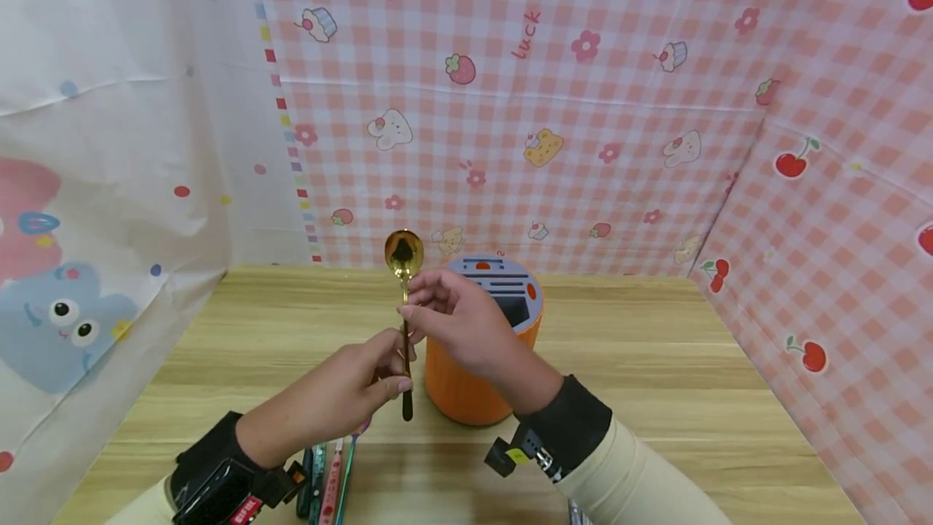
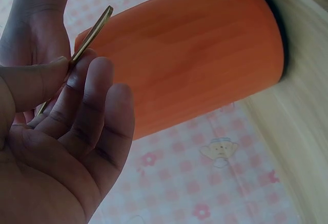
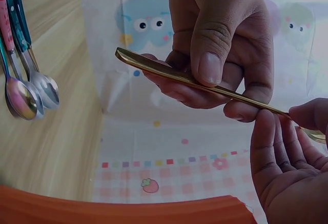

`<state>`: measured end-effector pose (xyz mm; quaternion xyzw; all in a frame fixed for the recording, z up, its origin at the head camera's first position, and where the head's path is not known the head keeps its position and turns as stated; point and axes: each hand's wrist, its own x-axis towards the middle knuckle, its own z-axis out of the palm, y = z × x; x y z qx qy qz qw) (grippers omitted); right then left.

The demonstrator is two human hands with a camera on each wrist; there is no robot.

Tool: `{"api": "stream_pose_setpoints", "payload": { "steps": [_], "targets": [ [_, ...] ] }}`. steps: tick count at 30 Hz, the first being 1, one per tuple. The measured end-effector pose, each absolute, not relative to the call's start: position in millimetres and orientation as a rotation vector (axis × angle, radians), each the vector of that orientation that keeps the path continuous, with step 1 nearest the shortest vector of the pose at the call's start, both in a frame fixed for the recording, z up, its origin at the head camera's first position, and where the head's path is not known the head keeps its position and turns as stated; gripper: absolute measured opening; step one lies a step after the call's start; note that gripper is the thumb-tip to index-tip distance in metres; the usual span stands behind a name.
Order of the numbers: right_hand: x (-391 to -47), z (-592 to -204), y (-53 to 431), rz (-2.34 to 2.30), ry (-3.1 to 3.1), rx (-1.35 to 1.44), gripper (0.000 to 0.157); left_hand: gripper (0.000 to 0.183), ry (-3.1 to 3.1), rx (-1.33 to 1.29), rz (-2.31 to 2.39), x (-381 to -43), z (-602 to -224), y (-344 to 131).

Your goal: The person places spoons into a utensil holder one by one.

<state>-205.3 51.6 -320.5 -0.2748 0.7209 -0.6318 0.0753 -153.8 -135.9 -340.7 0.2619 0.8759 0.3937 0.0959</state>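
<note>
A gold spoon (image 1: 404, 253) is held upright in the head view, its bowl at the top and its handle pointing down. My left hand (image 1: 357, 379) pinches the lower handle between thumb and fingers, and the handle's end sticks out below. Higher up, just under the bowl, my right hand (image 1: 459, 318) pinches the neck. In the right wrist view the gold handle (image 3: 174, 74) runs across both hands, thumbs on top. Behind the right hand stands an orange cylindrical holder (image 1: 466, 383) with a grey slotted top (image 1: 496, 274), partly hidden by that hand.
Several spoons with coloured handles (image 1: 332, 480) lie on the wooden table (image 1: 641, 395) by the left forearm; their bowls (image 3: 23, 98) show in the right wrist view. A checked cloth (image 1: 496, 120) hangs behind the table and another patterned cloth (image 1: 824, 266) on the right.
</note>
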Motion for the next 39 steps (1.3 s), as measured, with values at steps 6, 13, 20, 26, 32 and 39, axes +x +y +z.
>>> {"api": "stream_pose_setpoints", "payload": {
  "steps": [6, 13, 20, 26, 32, 39],
  "targets": [
    [-206, -313, 57, -1.926, 2.147, -0.824, 0.023, 0.010, 2.639, 0.811, 1.136, -157, -334, -130],
    [-210, -306, 63, -1.959, 2.135, -0.820, 0.023, 0.012, 2.698, 0.923, 1.103, -164, -328, -125],
    [-215, -293, 72, -1.949, 2.193, -0.838, 0.021, 0.015, 2.728, 0.940, 1.049, -173, -316, -118],
    [-222, -279, 80, -1.931, 2.291, -0.885, 0.019, 0.030, 2.753, 0.916, 1.048, -183, -301, -110],
    [-230, -267, 88, -1.963, 2.305, -0.964, 0.020, 0.026, 2.741, 0.925, 1.110, -192, -288, -102],
    [-236, -256, 96, -2.002, 2.336, -1.001, 0.021, 0.024, 2.792, 0.964, 1.122, -202, -279, -93]
  ]
}}
